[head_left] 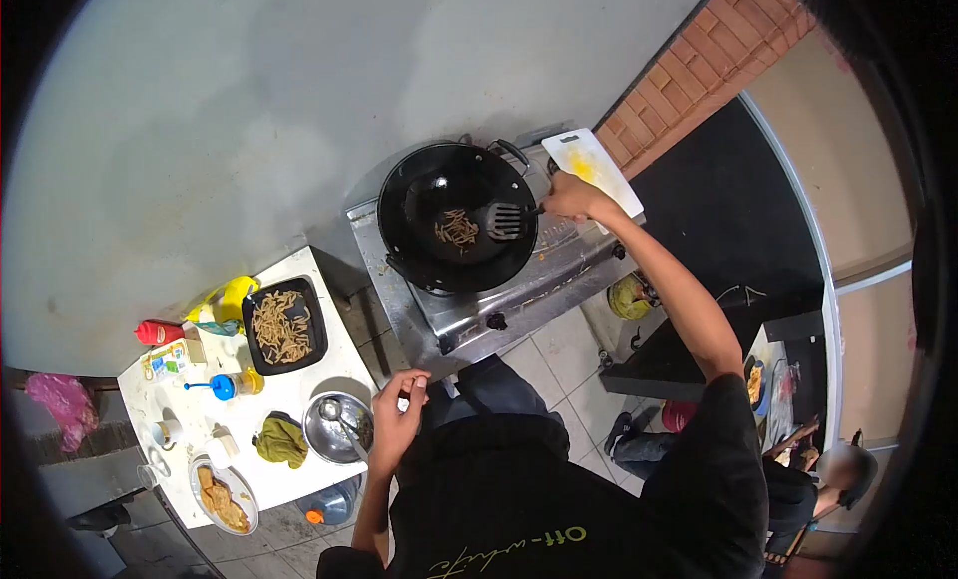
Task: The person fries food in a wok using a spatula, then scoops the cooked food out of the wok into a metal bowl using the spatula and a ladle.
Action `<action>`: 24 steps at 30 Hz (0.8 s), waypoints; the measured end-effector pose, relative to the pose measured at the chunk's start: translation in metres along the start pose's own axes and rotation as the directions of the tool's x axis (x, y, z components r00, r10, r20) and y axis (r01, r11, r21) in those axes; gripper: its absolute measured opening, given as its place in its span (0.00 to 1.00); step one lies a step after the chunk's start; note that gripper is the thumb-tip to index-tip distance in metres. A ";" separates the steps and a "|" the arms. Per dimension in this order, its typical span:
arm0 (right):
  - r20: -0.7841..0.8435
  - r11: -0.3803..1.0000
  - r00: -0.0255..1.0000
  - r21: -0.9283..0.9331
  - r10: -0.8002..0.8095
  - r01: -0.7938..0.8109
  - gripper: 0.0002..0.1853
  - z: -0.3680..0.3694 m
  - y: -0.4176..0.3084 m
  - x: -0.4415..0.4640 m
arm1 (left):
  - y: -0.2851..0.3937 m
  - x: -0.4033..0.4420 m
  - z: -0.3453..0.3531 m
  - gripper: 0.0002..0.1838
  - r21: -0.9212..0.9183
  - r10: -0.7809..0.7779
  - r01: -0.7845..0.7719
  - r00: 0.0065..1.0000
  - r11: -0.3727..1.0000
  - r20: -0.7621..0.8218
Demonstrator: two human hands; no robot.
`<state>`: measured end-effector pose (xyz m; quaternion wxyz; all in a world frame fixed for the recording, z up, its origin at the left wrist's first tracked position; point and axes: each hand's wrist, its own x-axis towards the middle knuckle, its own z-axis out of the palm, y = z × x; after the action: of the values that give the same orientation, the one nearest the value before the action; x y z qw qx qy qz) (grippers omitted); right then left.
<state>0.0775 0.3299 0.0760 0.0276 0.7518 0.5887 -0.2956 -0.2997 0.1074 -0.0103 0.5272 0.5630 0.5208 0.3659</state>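
Observation:
A black wok [429,250] stands on the metal stove [569,270], with a small heap of brown strips [457,230] at its bottom. My right hand [576,196] is closed round the handle of a black slotted spatula [506,221], whose head lies inside the wok, just right of the strips. Off the stove's lower left corner, my left hand [403,399] is raised with its fingers curled together near the table's edge; whatever it may hold is too small to make out. A white cutting board [614,185] with yellow bits lies behind my right hand.
On the white table [329,365] at the left are a black tray [319,320] of brown strips, a metal bowl [317,441] with a ladle, a green cloth [280,441], a plate of food [226,499] and bottles. A person [793,499] sits at the lower right.

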 end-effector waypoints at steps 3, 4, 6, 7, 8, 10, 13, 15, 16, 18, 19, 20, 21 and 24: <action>0.037 0.999 0.998 0.020 -0.045 0.045 0.13 0.012 -0.026 0.018 | 0.004 0.003 0.000 0.07 0.000 0.044 -0.044 0.999 0.999 -0.018; 0.059 0.997 0.998 0.071 0.018 -0.022 0.13 0.020 -0.031 0.026 | 0.007 0.003 -0.001 0.07 0.004 0.045 -0.045 0.999 0.999 -0.023; 0.084 0.990 0.994 0.118 0.074 -0.084 0.14 0.039 -0.026 0.047 | 0.012 0.003 -0.003 0.07 -0.012 0.047 -0.048 0.998 0.999 -0.052; 0.124 0.970 0.991 0.233 0.041 -0.070 0.14 0.048 -0.018 0.056 | 0.011 0.002 -0.004 0.07 -0.013 0.048 -0.049 0.997 0.999 -0.057; 0.162 0.936 0.987 0.345 0.005 -0.062 0.15 0.050 -0.016 0.056 | 0.009 0.000 -0.006 0.07 -0.009 0.050 -0.051 0.995 0.999 -0.081; 0.139 0.946 0.988 0.325 -0.067 0.019 0.12 0.052 -0.006 0.052 | 0.004 -0.005 -0.008 0.07 -0.003 0.051 -0.052 0.993 0.999 -0.107; -0.075 0.941 0.956 0.173 -0.283 0.292 0.13 0.053 0.001 0.024 | -0.008 -0.012 -0.012 0.07 -0.051 -0.010 0.004 0.993 0.999 -0.118; -0.244 0.895 0.867 -0.004 -0.434 0.447 0.13 0.053 -0.001 -0.003 | -0.014 -0.013 -0.014 0.07 -0.053 -0.041 0.035 0.992 0.998 -0.120; -0.330 0.885 0.829 -0.053 -0.452 0.462 0.14 0.054 -0.004 -0.018 | -0.015 -0.011 -0.015 0.07 -0.053 -0.040 0.034 0.992 0.998 -0.117; -0.408 0.876 0.783 -0.105 -0.469 0.470 0.15 0.063 -0.007 -0.038 | -0.014 -0.010 -0.018 0.07 -0.049 -0.052 0.046 0.992 0.998 -0.113; -0.385 0.908 0.823 -0.157 -0.418 0.388 0.17 0.068 -0.007 -0.045 | -0.013 -0.008 -0.019 0.07 -0.050 -0.054 0.048 0.992 0.998 -0.113; -0.365 0.929 0.857 -0.211 -0.363 0.304 0.19 0.072 -0.007 -0.049 | -0.010 -0.005 -0.019 0.07 -0.045 -0.040 0.035 0.993 0.998 -0.114; -0.361 0.929 0.859 -0.211 -0.364 0.305 0.19 0.077 -0.005 -0.049 | -0.007 -0.001 -0.020 0.07 -0.038 -0.026 0.022 0.993 0.999 -0.117; -0.317 0.915 0.874 -0.289 -0.369 0.282 0.25 0.096 0.006 -0.041 | 0.002 0.008 -0.021 0.08 0.004 0.035 -0.035 0.993 0.999 -0.113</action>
<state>0.0384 0.2549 0.0149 -0.0444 0.6741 0.7329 -0.0800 -0.3175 0.1198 -0.0056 0.4899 0.5510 0.5403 0.4057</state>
